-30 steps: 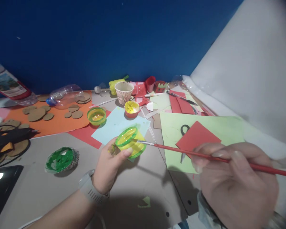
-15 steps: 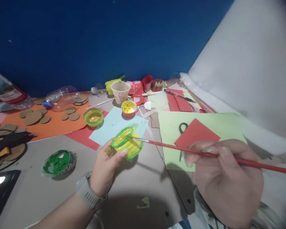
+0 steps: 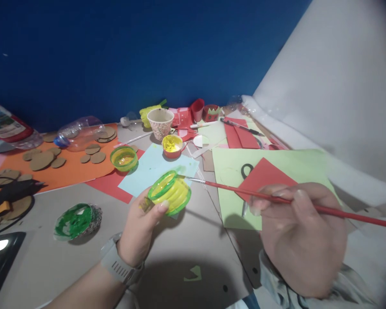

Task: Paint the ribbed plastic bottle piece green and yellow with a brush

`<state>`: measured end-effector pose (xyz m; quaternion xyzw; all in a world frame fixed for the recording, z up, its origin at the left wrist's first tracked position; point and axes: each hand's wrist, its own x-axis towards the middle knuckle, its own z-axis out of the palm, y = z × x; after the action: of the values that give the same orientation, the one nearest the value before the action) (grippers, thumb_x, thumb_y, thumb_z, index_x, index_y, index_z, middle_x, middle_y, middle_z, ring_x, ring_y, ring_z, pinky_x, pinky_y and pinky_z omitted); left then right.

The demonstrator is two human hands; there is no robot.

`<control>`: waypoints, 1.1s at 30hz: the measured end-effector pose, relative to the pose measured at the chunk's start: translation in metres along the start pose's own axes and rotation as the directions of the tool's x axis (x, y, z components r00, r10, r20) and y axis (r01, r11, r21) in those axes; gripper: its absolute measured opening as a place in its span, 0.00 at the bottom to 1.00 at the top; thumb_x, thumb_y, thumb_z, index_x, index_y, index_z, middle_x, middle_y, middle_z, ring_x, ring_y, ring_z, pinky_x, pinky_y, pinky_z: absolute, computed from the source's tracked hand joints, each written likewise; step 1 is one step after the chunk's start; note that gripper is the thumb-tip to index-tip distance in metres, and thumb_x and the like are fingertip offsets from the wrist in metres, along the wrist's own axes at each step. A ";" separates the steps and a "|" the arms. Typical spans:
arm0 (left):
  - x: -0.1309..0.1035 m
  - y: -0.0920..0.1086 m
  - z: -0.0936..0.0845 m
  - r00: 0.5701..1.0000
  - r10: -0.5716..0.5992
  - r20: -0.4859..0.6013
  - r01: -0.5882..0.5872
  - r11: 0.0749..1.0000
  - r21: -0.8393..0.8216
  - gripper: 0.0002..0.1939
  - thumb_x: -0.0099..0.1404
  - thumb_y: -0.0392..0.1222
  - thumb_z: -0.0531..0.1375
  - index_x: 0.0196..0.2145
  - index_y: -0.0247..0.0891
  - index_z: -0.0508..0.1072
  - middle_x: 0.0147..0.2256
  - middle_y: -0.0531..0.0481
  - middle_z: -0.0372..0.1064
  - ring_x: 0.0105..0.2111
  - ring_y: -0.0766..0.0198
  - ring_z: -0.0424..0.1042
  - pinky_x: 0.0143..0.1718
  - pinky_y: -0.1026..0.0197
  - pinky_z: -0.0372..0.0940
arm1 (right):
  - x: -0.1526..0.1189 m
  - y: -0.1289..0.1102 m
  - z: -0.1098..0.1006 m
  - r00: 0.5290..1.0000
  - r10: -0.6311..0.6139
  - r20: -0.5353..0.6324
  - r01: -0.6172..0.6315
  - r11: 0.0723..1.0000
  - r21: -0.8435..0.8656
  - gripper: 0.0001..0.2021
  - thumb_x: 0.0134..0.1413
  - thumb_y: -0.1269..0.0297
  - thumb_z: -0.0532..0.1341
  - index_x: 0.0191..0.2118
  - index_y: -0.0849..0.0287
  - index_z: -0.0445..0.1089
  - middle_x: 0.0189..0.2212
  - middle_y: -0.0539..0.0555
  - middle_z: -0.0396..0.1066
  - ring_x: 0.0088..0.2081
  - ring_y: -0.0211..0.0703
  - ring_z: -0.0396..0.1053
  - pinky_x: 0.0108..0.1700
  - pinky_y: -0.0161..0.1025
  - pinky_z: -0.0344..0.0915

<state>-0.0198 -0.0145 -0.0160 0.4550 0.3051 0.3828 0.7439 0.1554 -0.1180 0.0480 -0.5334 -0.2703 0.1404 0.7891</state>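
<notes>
My left hand (image 3: 144,223), with a grey watch on its wrist, grips a yellow ribbed cup (image 3: 172,195) with green-painted rims, tilted with its opening up to the left. Pinched in my right hand (image 3: 299,231) is a long red paintbrush (image 3: 225,186); its tip touches or nearly touches the cup's green rim. Green paint fills a small dish (image 3: 75,221) at the left. Behind the cup, a small red-sided bowl (image 3: 172,146) holds yellow paint. A second yellow cup with a green rim (image 3: 124,159) stands on coloured paper.
Cardboard discs (image 3: 41,159) and a clear bottle (image 3: 82,133) lie on orange paper (image 3: 72,167). A patterned paper cup (image 3: 161,124) stands at the back. Black-handled scissors (image 3: 246,170) lie partly under red paper (image 3: 266,174), on green paper (image 3: 309,171). A dark device (image 3: 3,266) sits at lower left.
The brush tip has moved up from the cup's near rim area to its upper right rim. My right hand has shifted slightly left. The cup stays in my left hand.
</notes>
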 end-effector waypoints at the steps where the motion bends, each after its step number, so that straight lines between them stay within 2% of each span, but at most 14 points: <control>1: 0.000 0.000 0.000 1.000 0.002 -0.003 -0.002 1.000 0.006 0.18 0.61 0.49 0.63 0.46 0.37 0.77 0.43 0.43 0.77 0.43 0.55 0.74 0.45 0.58 0.67 | 0.000 0.000 0.000 1.000 -0.003 -0.004 0.003 1.000 0.006 0.07 0.53 0.67 0.64 0.24 0.56 0.71 0.21 0.46 0.69 0.20 0.35 0.68 0.23 0.33 0.69; 7: 0.000 0.001 0.001 0.999 -0.023 -0.043 0.025 0.999 0.037 0.19 0.59 0.52 0.65 0.43 0.37 0.78 0.39 0.45 0.78 0.38 0.58 0.74 0.40 0.60 0.68 | -0.006 0.000 0.001 0.994 0.011 0.109 -0.013 1.000 0.014 0.06 0.54 0.68 0.63 0.27 0.54 0.73 0.20 0.46 0.69 0.20 0.36 0.68 0.22 0.34 0.68; 9: 0.000 0.001 0.001 0.999 -0.016 -0.043 0.018 0.999 0.038 0.19 0.59 0.51 0.64 0.43 0.36 0.78 0.39 0.45 0.78 0.38 0.59 0.74 0.41 0.61 0.68 | -0.006 0.003 0.000 0.995 0.012 0.097 -0.012 1.000 -0.006 0.06 0.55 0.67 0.62 0.27 0.54 0.73 0.21 0.46 0.70 0.21 0.36 0.68 0.23 0.34 0.68; 14: 0.001 0.000 0.001 1.000 0.002 -0.024 -0.002 1.000 0.009 0.20 0.61 0.50 0.63 0.46 0.36 0.77 0.43 0.42 0.77 0.42 0.55 0.74 0.44 0.57 0.68 | 0.000 0.007 -0.003 1.000 -0.022 -0.016 0.022 1.000 -0.003 0.07 0.54 0.68 0.63 0.26 0.54 0.72 0.23 0.45 0.69 0.22 0.35 0.68 0.24 0.34 0.68; 20: 0.000 0.000 0.002 0.999 -0.007 -0.041 0.008 1.000 0.026 0.21 0.60 0.51 0.63 0.46 0.35 0.77 0.40 0.42 0.78 0.39 0.55 0.75 0.42 0.57 0.69 | -0.003 0.007 -0.002 0.996 -0.006 0.090 0.001 0.999 0.050 0.07 0.55 0.69 0.62 0.27 0.54 0.73 0.21 0.46 0.69 0.21 0.36 0.68 0.22 0.33 0.67; 26: 0.001 0.001 0.003 0.999 0.004 -0.032 -0.003 1.000 0.020 0.22 0.61 0.49 0.63 0.50 0.37 0.75 0.45 0.42 0.77 0.45 0.52 0.75 0.46 0.56 0.69 | 0.001 0.014 -0.002 1.000 0.000 0.003 0.000 0.999 0.055 0.08 0.56 0.68 0.62 0.26 0.55 0.71 0.23 0.45 0.71 0.21 0.35 0.69 0.26 0.34 0.69; 31: 0.001 0.000 0.001 0.998 -0.011 -0.057 0.013 0.999 0.040 0.20 0.60 0.49 0.64 0.46 0.36 0.76 0.42 0.42 0.78 0.43 0.52 0.76 0.43 0.57 0.70 | -0.001 0.014 -0.004 0.995 0.005 0.101 -0.016 0.994 0.107 0.07 0.57 0.68 0.61 0.27 0.55 0.72 0.21 0.46 0.69 0.21 0.37 0.69 0.22 0.34 0.66; 33: 0.001 -0.001 0.001 0.998 -0.011 -0.068 0.012 1.000 0.007 0.20 0.60 0.50 0.63 0.45 0.35 0.77 0.42 0.41 0.78 0.43 0.51 0.75 0.44 0.56 0.69 | -0.001 0.014 -0.005 0.996 0.016 0.086 -0.023 0.996 0.084 0.08 0.57 0.68 0.60 0.27 0.55 0.71 0.21 0.46 0.69 0.20 0.37 0.68 0.22 0.34 0.66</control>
<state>-0.0181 -0.0148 -0.0165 0.4426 0.3343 0.3928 0.7336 0.1579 -0.1166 0.0333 -0.4954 -0.2922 0.1820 0.7975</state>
